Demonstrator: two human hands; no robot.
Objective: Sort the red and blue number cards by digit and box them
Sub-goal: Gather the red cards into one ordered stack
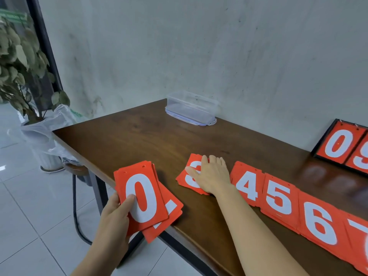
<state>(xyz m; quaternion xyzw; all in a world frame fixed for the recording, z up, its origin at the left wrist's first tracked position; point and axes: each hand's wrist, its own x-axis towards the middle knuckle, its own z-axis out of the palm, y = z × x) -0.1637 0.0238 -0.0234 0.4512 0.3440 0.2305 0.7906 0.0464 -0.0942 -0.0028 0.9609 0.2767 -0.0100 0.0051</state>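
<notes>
The left hand (114, 214) is clamped on a loose stack of red cards (143, 196) with a 0 on top, thumb across the face, at the near corner of the table (139, 136) and partly out over its edge. That stack is fanned – a lower card pokes out at an angle – so I'd worry that any slackening of the grip drops cards to the floor.

The right hand (211, 175) lies flat with its fingers straight, palm down on a pile that looks like the 3s (194, 157). Just beside it the 4 pile (248, 184), 5 pile (278, 198), 6 pile (318, 224) and 7 pile (358, 236) run in a row, edges touching. A careless sideways push could shove 3s into the 4s and mix digits.

The clear box (191, 108) stands by the wall, well apart from every pile – a long carry for loose cards. No blue cards show.
</notes>
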